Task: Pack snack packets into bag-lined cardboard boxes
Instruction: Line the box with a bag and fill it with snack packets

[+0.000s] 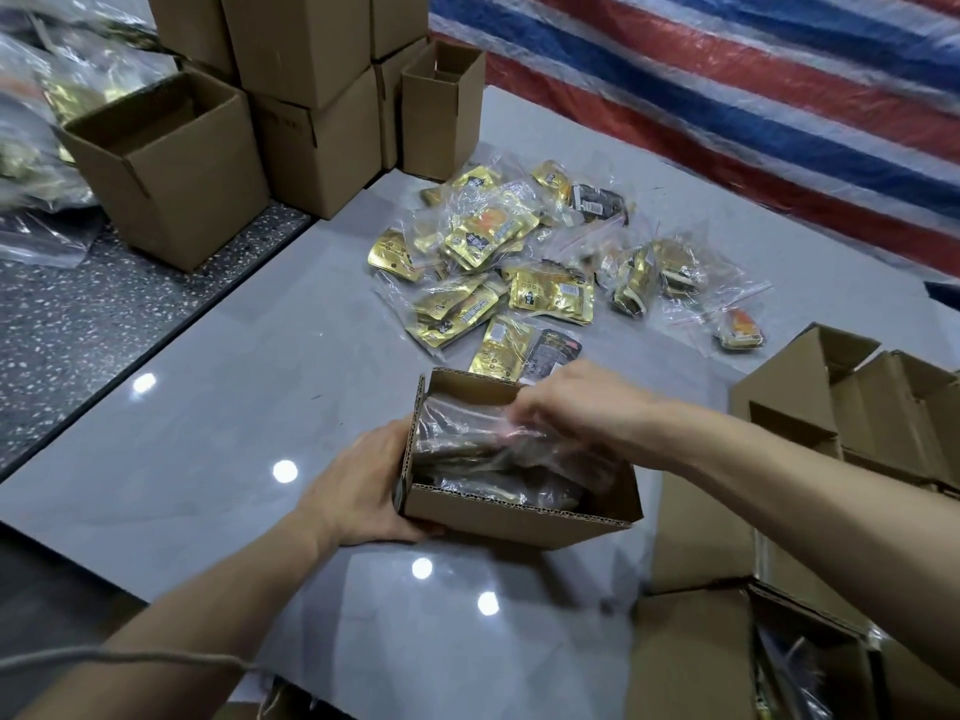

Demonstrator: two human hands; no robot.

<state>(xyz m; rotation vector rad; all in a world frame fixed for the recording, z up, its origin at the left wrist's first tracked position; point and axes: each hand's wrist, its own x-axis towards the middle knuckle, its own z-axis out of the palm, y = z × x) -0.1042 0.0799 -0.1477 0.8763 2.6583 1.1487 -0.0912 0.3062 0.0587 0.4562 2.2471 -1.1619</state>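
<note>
- Head view, starting at the left: a stack of cardboard boxes stands far off, well away from both hands.
- Next, the left hand holds the box by its left wall. The thumb lies up along that wall, and the fingers are tucked round the near bottom corner.
- This box sits on the shiny grey floor, right in front of the person. Its top is open, and its long side runs left to right.
- Inside the box is a clear bag with dark packets in it. It looks almost full, so I think this box is nearly done.
- Then comes the right hand. It reaches over the far wall, and its bent fingers go down into the clear bag at the back of the box. That spot is blurry, so I cannot tell if they pinch the bag or only push on it.
- More snack packets, gold ones and a few dark ones, lie in a loose pile on the floor just past the far wall of the box. The right hand is closer to them, so it looks like the hand to fetch more.
- Far right, more open boxes wait close by the right arm.
</note>
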